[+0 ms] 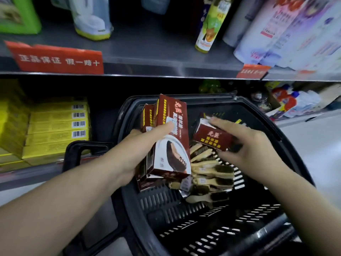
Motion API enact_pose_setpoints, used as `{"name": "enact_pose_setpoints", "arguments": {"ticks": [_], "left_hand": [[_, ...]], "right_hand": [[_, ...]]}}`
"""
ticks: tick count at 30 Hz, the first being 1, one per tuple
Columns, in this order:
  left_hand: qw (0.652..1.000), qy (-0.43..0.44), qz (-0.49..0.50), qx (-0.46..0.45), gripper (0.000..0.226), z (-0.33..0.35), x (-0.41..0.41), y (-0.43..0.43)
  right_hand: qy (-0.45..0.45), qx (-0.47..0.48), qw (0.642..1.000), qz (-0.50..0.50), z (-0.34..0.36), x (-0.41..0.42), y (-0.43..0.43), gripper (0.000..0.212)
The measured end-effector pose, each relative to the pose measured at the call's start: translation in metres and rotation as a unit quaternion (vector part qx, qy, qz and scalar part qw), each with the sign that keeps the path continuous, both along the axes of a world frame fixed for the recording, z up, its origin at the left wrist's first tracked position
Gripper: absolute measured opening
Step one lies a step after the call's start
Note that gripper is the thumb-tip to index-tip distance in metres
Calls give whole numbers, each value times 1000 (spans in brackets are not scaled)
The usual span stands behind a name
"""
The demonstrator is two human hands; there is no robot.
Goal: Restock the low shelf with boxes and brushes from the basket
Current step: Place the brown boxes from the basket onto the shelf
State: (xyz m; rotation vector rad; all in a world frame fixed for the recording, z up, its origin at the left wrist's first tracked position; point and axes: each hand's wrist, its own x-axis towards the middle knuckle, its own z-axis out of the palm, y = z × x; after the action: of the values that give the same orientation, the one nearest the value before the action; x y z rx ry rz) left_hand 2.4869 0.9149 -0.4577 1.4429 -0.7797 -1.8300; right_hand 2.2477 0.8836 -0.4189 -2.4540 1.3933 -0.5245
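Observation:
A black plastic basket (184,218) stands in front of the low shelf (36,174). My left hand (140,150) grips a bunch of dark red boxes (171,137) upright above the basket, thumb across the front one. To the right, my right hand (247,145) holds one more dark red box (212,137) by its sides, over the basket. Several wooden brushes (212,172) with dark bristles lie on the basket floor beneath both hands. More red boxes lie under the bunch.
Yellow boxes (57,126) are stacked on the low shelf at left, behind the basket's handle (81,150). Bottles and packets (295,104) crowd the same shelf at right. The shelf above carries spray cans (210,24), bottles and red price tags (59,60).

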Motion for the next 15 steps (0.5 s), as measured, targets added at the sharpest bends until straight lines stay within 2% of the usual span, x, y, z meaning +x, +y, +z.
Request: {"name": "enact_pose_setpoints", "arguments": {"ticks": [2,3,5,6,7,9,11,12,13,14,15], "left_hand": [[1000,16,3,3,105,5,5,7],[999,35,1,-2,96,8,6,7],[996,86,6,-26,60,20,4,7],[992,106,9,-71,41,18,5,9],[989,103,43,-99,31,11,11,10],[981,88,113,-129,40,4,21,16],[989,35,107,-91,71,13,37,28],[994,35,90,-42,92,22,44,34],[995,19,99,-10,104,27,49,35],[994,14,103,-21,106,27,56,42],[994,8,105,-31,103,27,60,47]], "right_hand": [[-45,-97,994,30,8,12,19,65],[-49,-127,990,48,10,20,25,61],[-51,-149,984,81,10,38,35,59],[-58,-139,984,98,9,47,40,61],[-72,-116,984,113,8,54,44,65],[-151,-25,981,122,8,68,52,71],[-300,78,947,87,10,85,56,66],[-372,112,920,49,11,96,57,61],[-432,144,890,-2,12,106,57,51],[-484,190,853,-50,14,114,57,36],[-522,260,807,-94,16,123,56,32]]}}
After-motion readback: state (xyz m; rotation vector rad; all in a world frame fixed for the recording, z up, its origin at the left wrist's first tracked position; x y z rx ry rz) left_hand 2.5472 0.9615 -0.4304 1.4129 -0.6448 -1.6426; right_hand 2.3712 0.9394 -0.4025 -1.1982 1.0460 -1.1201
